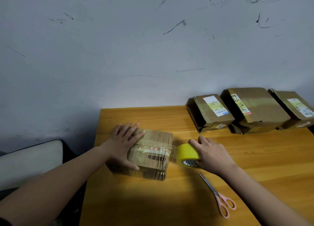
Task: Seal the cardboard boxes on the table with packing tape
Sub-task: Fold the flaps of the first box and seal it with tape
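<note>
Two bare forearms reach in from the bottom corners toward the cardboard box (150, 153) being sealed, which sits on the desk (186, 200) a little left of its middle. The left hand (124, 145) lies flat across the box's top at its 9 o'clock side, fingers straight and spread, thumb down the near face; that looks like a hold-down, so the box will not slide as tape is drawn off. At the box's 3 o'clock the right hand (212, 155) grasps the yellow tape roll (187, 155), fingers curled over its rim. A short clear strip of tape (173, 151) runs from the roll to the box's right edge, so the roll seems held low and close to keep that strip taut and in line with the seam.

Scissors (219, 197) with pink handles lie at 5 o'clock from the box, just below the right wrist, probably left within reach for cutting the strip. At 1 o'clock, well apart against the wall (136, 47), three more cardboard boxes (251, 108) stand in a row, touching or nearly so; whether they are already sealed I cannot tell. A pale cushioned seat (28, 162) shows off the desk at 9 o'clock.
</note>
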`<state>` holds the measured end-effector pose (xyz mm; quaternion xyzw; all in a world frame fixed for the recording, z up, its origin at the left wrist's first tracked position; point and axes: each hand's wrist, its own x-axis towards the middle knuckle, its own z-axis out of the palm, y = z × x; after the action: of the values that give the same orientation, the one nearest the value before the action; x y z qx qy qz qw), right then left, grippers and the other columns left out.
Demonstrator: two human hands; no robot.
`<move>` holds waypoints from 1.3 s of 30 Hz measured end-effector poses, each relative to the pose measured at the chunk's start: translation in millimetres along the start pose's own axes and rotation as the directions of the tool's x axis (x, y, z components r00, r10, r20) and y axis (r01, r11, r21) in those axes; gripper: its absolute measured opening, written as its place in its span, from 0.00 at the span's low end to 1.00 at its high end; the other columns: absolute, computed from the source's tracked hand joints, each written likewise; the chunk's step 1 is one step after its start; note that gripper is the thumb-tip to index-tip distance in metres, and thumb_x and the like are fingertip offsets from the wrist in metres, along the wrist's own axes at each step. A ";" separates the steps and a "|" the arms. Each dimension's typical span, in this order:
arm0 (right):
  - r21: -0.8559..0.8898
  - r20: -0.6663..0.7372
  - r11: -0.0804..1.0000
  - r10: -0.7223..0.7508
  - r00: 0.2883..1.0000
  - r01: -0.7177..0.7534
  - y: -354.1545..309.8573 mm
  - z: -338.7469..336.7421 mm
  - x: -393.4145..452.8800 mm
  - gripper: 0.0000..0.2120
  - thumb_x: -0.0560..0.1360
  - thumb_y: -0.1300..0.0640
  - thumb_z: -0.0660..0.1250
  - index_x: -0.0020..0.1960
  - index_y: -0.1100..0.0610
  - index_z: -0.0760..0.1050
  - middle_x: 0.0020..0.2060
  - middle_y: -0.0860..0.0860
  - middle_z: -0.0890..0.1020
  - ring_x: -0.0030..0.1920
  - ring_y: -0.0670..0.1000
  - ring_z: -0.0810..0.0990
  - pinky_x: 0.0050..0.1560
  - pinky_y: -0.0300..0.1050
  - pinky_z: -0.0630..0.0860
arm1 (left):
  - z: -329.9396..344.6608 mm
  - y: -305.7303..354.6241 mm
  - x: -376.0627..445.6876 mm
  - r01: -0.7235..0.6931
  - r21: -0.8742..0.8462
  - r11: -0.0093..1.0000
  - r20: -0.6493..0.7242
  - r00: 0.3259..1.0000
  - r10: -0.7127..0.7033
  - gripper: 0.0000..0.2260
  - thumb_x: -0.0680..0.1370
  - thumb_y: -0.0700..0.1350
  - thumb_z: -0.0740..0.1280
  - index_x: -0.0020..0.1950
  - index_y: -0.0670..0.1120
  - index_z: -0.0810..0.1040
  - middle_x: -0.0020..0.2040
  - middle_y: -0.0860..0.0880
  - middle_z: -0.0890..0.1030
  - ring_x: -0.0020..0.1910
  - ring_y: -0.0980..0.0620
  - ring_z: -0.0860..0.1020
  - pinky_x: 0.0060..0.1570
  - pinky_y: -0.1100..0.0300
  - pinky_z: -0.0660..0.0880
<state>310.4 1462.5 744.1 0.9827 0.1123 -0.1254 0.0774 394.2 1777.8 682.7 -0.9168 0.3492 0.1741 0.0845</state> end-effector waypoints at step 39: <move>0.634 0.010 0.769 0.095 0.995 -0.080 -44.2 71.1 -19.9 0.25 0.75 0.36 0.58 0.63 0.51 0.64 0.59 0.48 0.73 0.59 0.49 0.72 0.46 0.42 0.66 | -27.3 106.0 55.8 0.202 -0.189 0.961 -0.429 0.863 -0.266 0.29 0.70 0.64 0.57 0.60 0.47 0.76 0.59 0.44 0.75 0.64 0.41 0.72 0.71 0.38 0.58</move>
<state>264.7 1488.2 675.8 0.9569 0.0186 -0.1408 -0.2534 369.1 1657.5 683.3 -0.9713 0.2321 -0.0308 -0.0416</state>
